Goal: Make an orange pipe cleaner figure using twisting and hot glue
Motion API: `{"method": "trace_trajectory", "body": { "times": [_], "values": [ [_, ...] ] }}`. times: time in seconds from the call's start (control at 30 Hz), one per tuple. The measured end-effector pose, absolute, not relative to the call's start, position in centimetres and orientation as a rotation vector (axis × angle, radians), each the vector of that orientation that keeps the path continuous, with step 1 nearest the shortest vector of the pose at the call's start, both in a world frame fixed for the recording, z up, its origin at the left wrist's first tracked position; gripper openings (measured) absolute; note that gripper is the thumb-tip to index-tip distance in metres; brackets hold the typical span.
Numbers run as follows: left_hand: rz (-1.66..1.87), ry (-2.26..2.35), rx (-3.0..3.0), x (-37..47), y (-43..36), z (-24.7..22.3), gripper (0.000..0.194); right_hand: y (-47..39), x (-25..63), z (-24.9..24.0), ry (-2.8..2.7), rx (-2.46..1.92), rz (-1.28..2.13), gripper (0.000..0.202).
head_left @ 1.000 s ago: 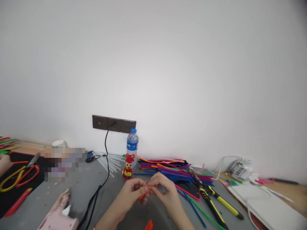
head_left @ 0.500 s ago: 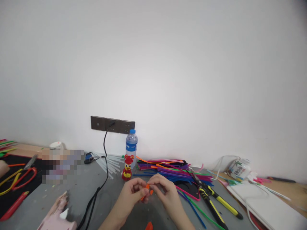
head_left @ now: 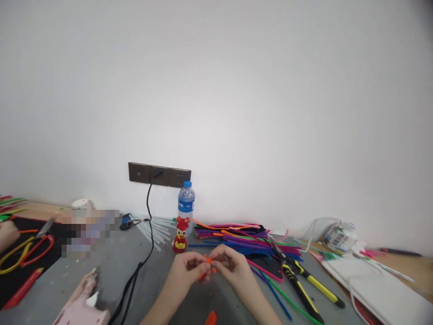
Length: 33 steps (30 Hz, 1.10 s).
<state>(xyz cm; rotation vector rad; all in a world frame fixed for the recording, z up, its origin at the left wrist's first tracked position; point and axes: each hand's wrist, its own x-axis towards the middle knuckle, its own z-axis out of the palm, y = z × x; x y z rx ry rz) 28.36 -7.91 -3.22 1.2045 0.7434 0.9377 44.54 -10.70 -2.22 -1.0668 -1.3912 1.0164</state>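
Between the fingertips of both hands is a small orange fuzzy piece (head_left: 209, 261), like bent pipe cleaner; the fingers cover much of it. My left hand (head_left: 189, 270) is closed on its left side, thumb against fingers. On its right side my right hand (head_left: 230, 266) pinches it with thumb and forefinger. Another orange piece (head_left: 211, 318) lies on the grey table (head_left: 149, 289) below the hands. Just behind the hands stands a small red and yellow figure (head_left: 180, 235) with round eyes, in front of a water bottle (head_left: 186, 198).
Bundled coloured pipe cleaners (head_left: 233, 237) lie behind my right hand. Yellow-black pliers (head_left: 301, 280) and a white pad (head_left: 379, 280) are to the right. Leftward are a black cable (head_left: 135, 275), a pink glue gun (head_left: 81, 311), scissors (head_left: 37, 248) and another person's hand (head_left: 8, 235).
My fingers have shifted slightly around the orange piece, both hands staying together. At far left, the other person's hand has moved a little further into view.
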Motion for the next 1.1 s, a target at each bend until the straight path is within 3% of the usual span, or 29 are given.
{"method": "trace_trajectory", "body": {
  "times": [0.33,0.8,0.97,1.1],
  "values": [
    [1.030,0.875,1.459,28.7,-7.8,-4.7,0.019,-10.4,44.4,-2.9,-1.583,-1.170,0.695,0.007],
    [1.090,0.852,1.499,29.0,-8.1,-4.8,0.019,-10.3,43.4,-4.0,-1.535,-1.149,0.534,0.014],
    [1.078,0.866,1.467,28.7,-7.6,-4.7,0.019,-10.0,43.1,-4.0,-1.420,-1.083,0.685,0.015],
    [1.071,0.890,1.528,28.1,-7.4,-4.6,0.015,-9.7,43.9,-3.8,-1.236,-1.016,1.031,0.034]
  ]
}}
